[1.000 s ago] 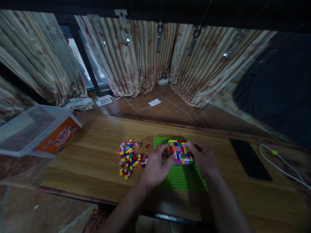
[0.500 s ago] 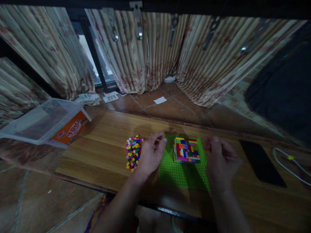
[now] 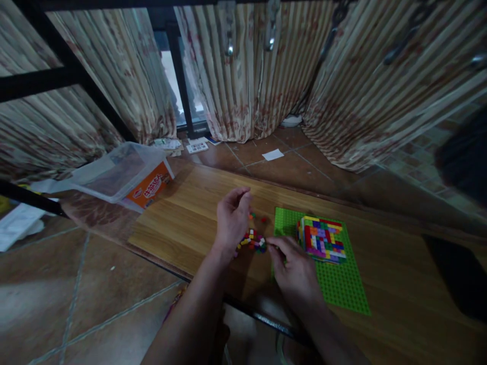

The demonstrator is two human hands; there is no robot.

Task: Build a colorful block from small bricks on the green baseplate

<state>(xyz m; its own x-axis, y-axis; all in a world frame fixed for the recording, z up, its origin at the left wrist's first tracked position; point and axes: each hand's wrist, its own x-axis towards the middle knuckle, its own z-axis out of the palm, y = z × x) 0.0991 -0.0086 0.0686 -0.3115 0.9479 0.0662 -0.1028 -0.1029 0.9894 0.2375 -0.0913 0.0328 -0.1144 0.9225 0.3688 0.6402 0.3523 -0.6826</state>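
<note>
Now you're hovering both hands over the loose bricks, the small heap of coloured pieces lying on the wooden table just left of the green baseplate. Your left hand is hanging above the heap with fingers loosely curled, and I cannot tell whether it's holding a piece. Your right hand is reaching in from the baseplate side, fingertips pinching together at the heap's edge; whether a brick is actually between them is too small to make out.

As for progress, the brick block is standing on the baseplate's far half, several layers high and looking well filled in, while only a modest scatter of pieces is lying outside it, so most of the building looks done.

You're working close to the table's near edge, right under your wrists. The clear plastic box is sitting well apart to the left, a dark phone well apart to the right, leaving open wood on both sides.
</note>
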